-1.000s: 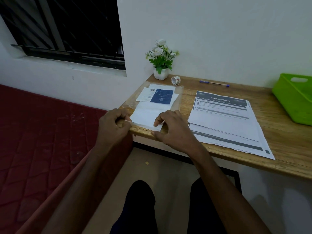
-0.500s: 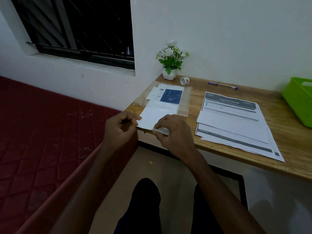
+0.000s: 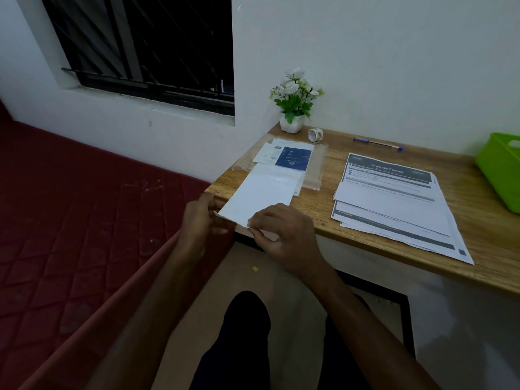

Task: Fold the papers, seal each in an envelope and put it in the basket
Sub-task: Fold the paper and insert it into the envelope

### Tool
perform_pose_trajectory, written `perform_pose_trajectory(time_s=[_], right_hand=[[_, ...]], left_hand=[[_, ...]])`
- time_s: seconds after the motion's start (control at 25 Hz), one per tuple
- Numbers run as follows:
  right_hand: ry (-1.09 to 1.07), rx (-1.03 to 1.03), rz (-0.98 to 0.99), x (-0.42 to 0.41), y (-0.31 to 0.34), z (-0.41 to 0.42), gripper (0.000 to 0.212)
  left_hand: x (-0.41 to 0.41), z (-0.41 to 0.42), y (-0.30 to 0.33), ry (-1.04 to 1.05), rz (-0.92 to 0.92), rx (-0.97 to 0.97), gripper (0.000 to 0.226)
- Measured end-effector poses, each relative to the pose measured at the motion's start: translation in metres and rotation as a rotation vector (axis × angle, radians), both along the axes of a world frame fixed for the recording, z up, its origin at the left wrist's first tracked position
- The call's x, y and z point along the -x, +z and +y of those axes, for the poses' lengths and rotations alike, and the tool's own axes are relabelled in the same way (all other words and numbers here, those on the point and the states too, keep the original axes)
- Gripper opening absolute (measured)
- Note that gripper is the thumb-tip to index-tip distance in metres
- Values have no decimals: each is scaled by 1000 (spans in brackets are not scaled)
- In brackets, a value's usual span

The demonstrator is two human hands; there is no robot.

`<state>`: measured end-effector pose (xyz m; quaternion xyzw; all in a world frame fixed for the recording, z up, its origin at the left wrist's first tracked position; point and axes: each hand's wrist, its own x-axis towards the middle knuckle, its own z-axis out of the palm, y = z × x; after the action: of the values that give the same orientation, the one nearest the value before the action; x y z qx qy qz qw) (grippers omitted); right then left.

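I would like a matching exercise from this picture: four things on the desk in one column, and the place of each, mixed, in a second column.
Things:
1. white envelope
2. green basket
3. blue pen
4. tape roll

Places:
A. right edge of the desk
B. beside the flower pot
C. near the wall, behind the printed papers
D. pinched by left hand and right hand

Pairs: 1-D, 2-A, 3-C, 4-B

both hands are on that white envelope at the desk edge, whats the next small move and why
Probably pull the white envelope fully clear of the clear packet and open its near edge. The left hand and right hand both pinch that edge over the desk rim, while the printed papers lie unfolded and the green basket waits at right.
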<state>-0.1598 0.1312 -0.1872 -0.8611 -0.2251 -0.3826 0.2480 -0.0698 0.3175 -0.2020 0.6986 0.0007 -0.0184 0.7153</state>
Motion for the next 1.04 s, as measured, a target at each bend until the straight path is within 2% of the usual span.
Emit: perform_pose_trajectory(time_s=[0.08,0.28,0.4,0.48,0.6,0.76,0.92,1.04], right_hand=[[59,18,-13,6,-2,3,7],[184,-2,-32,24,-2,11,4],[241,22,-41,33,-1,19,5],[259,45,-41,37,-3,23,5],[271,32,-49,42,-9,23,5],[271,-5,-71,46,-16,23,2],[261,-13,-122,46,-13,18,4],[204,24,-155,46,-9,5,10]], left_hand=[[2,1,2,-170,198,72,52],[0,1,18,-330,265,303,48],[2,5,28,-383,334,222,23],[5,9,31,-391,369,164,30],[11,19,31,-385,389,229,33],[16,32,25,-390,282,329,50],[12,34,27,-313,29,378,38],[3,25,32,-271,-39,402,36]])
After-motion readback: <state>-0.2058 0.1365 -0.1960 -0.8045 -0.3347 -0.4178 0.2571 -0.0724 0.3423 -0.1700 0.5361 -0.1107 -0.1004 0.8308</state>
